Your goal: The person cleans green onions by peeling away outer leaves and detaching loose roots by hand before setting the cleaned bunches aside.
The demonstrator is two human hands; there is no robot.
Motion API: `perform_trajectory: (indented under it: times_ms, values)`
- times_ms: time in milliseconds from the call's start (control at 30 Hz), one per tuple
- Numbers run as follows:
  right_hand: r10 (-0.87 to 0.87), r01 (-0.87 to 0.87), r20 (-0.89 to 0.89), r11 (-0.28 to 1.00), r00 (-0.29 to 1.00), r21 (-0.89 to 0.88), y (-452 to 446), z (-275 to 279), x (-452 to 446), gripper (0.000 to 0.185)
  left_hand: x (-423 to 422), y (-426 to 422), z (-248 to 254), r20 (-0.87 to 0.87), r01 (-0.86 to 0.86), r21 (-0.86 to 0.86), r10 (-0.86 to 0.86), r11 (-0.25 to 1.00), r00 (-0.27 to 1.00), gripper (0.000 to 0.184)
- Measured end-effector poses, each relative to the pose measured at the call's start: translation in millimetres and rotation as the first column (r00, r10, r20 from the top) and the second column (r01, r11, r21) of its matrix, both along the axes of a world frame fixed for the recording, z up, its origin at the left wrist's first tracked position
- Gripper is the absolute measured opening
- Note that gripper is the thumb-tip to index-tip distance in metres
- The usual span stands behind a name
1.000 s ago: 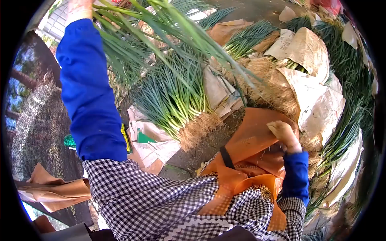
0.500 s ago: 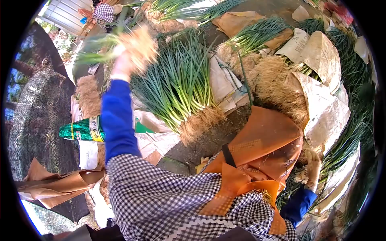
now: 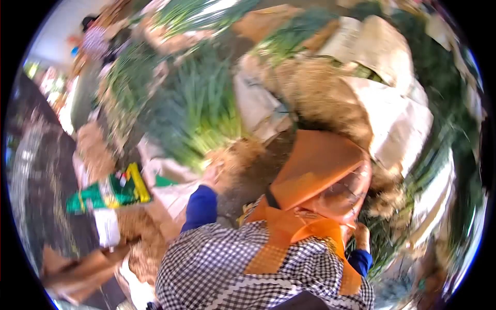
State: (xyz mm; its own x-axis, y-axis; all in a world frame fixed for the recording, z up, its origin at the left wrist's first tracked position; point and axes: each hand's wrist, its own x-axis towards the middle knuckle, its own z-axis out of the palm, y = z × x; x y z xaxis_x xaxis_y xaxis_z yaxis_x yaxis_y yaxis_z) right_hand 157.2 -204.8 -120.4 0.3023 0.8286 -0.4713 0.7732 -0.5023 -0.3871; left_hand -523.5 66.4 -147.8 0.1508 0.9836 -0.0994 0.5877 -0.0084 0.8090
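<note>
My left hand (image 3: 211,178) is low at the root end of a fanned pile of spring onions (image 3: 206,113), touching or very close to its pale brown roots (image 3: 235,157). Motion blur smears its fingers, so I cannot see whether they grip any stalks. On the other side, my right hand (image 3: 363,235) is beside the orange apron (image 3: 320,170), next to more spring onions (image 3: 385,243) on the ground. Its fingers are partly hidden, and nothing held in them can be made out.
A green and yellow bag (image 3: 111,191) lies at the left. Several sacks, including a white sack (image 3: 392,119), partly cover spring onions with thick roots (image 3: 325,93) at the right. Another bundle (image 3: 132,77) lies beyond the pile. A person (image 3: 95,41) is at the far upper left.
My left hand has come down from the upper left, where it held a rooted spring onion bunch, to the pile's root end. My right hand has drawn in toward the apron. The view has shifted.
</note>
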Motion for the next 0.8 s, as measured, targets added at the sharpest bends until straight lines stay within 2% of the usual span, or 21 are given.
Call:
perform_trajectory:
  times_ms: [33, 67, 100, 133, 167, 200, 233, 267, 333, 400, 467, 500, 533, 567, 600, 633, 667, 700, 733, 767, 800]
  values:
    - [0.164, -0.16, 0.177, 0.986, 0.97, -0.038, 23, 40, -26, 0.023, -12, -6, -22, 0.319, -0.115, -0.26, 0.197, 0.959, 0.927, 0.03]
    - [0.483, -0.506, 0.378, 0.861, 0.79, -0.042, 13, -20, -8, 0.02, -10, -3, -40, 0.343, -0.168, -0.378, 0.307, 0.91, 0.888, 0.032]
    - [0.076, -0.033, 0.196, 0.976, 0.978, -0.213, 56, -2, -32, 0.019, 29, 7, 19, 0.387, -0.255, -0.76, 0.731, 0.598, 0.562, 0.034]
    - [-0.289, 0.315, -0.131, 0.908, 0.948, 0.276, 70, 39, -53, 0.018, 3, 7, -23, 0.604, -0.053, -0.734, 0.687, 0.677, 0.405, 0.036]
    - [-0.298, 0.292, 0.001, 0.936, 0.954, 0.196, 102, 79, -65, 0.021, 5, 16, -20, 0.622, 0.013, -0.74, 0.677, 0.672, 0.394, 0.039]
    - [-0.336, 0.418, -0.256, 0.797, 0.907, 0.435, 87, 32, -62, 0.023, -4, 14, -27, 0.578, -0.026, -0.694, 0.577, 0.72, 0.577, 0.036]
    - [-0.049, -0.01, 0.202, 0.958, 0.978, 0.285, 64, -7, -58, 0.028, -16, 14, -34, 0.288, 0.019, -0.454, 0.127, 0.891, 0.949, 0.04]
    - [0.283, -0.387, 0.583, 0.92, 0.762, 0.059, 45, -34, -57, 0.034, -27, 14, -40, -0.264, 0.124, -0.189, -0.172, 0.974, 0.949, 0.043]
    - [0.129, 0.01, 0.323, 0.919, 0.938, -0.395, -39, -41, -38, 0.052, -21, 16, -24, -0.349, -0.035, -0.256, -0.059, 0.966, 0.935, 0.044]
    - [0.013, 0.085, 0.142, 0.744, 0.99, -0.663, -116, -14, -22, 0.055, -13, 17, -10, -0.258, -0.251, -0.358, 0.163, 0.899, 0.952, 0.044]
    - [-0.134, 0.137, 0.049, 0.804, 0.99, -0.579, -172, -45, -3, 0.053, -2, 17, 2, -0.246, -0.406, -0.385, 0.332, 0.829, 0.911, 0.044]
    - [-0.252, 0.044, -0.244, 0.773, 0.936, -0.633, -176, -64, 19, 0.051, 8, 18, 11, -0.237, -0.467, -0.372, 0.404, 0.802, 0.883, 0.045]
    - [-0.595, 0.246, -0.148, 0.529, 0.79, -0.812, -149, -26, 42, 0.048, 18, 20, 15, -0.22, -0.52, -0.354, 0.471, 0.777, 0.854, 0.045]
    - [-0.555, 0.199, -0.243, 0.619, 0.796, -0.759, -101, 55, 52, 0.046, 27, 24, 21, -0.187, -0.564, -0.314, 0.533, 0.764, 0.825, 0.045]
    - [-0.511, 0.263, -0.224, 0.712, 0.83, -0.651, -84, 43, 71, 0.04, 41, 30, 29, -0.131, -0.595, -0.274, 0.583, 0.756, 0.802, 0.045]
    - [0.167, -0.212, -0.153, 0.913, 0.974, -0.349, -68, -12, 105, 0.026, 56, 36, 37, -0.056, -0.607, -0.23, 0.613, 0.76, 0.788, 0.045]
    - [-0.01, -0.017, -0.061, 0.902, 0.998, -0.431, 3, 125, 95, 0.037, 74, 43, 45, 0.059, -0.591, -0.195, 0.611, 0.782, 0.789, 0.046]
    - [0.201, -0.135, 0.261, 0.958, 0.944, -0.252, 2, 52, 137, 0.03, 107, 50, 66, 0.175, -0.544, -0.171, 0.569, 0.821, 0.803, 0.046]
    - [-0.118, 0.166, 0.567, 0.985, 0.815, -0.034, 31, 92, 131, 0.027, 148, 57, 90, 0.303, -0.458, -0.155, 0.484, 0.875, 0.821, 0.046]
    - [-0.705, 0.587, 0.217, 0.692, 0.675, 0.421, 47, 110, 133, 0.029, 192, 61, 118, 0.41, -0.354, -0.145, 0.382, 0.924, 0.829, 0.046]
    - [-0.644, 0.5, 0.297, 0.748, 0.705, 0.436, 59, 109, 138, 0.033, 258, 49, 168, 0.553, -0.227, -0.143, 0.268, 0.963, 0.789, 0.037]
